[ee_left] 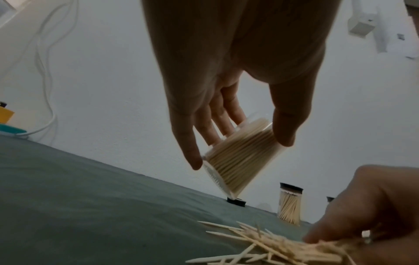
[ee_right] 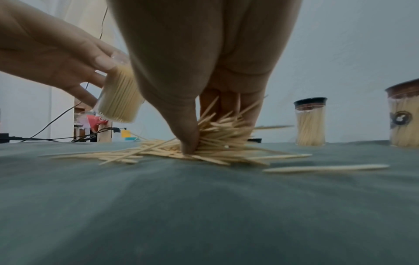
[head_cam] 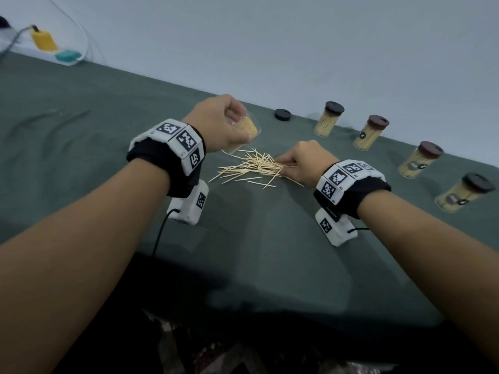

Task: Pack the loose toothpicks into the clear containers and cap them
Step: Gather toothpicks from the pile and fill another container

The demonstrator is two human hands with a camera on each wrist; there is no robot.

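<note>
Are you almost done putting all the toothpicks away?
Getting there. Four capped containers already stand full along the wall. The left hand holds a nearly full open container, tilted, while the right hand pinches loose toothpicks from the pile. Left: the pile, then the loose cap.

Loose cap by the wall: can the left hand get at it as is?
Probably not yet. The left hand grips a jar of toothpicks, so it is occupied. The cap lies bare on the cloth just beyond, nothing blocking it.
</note>
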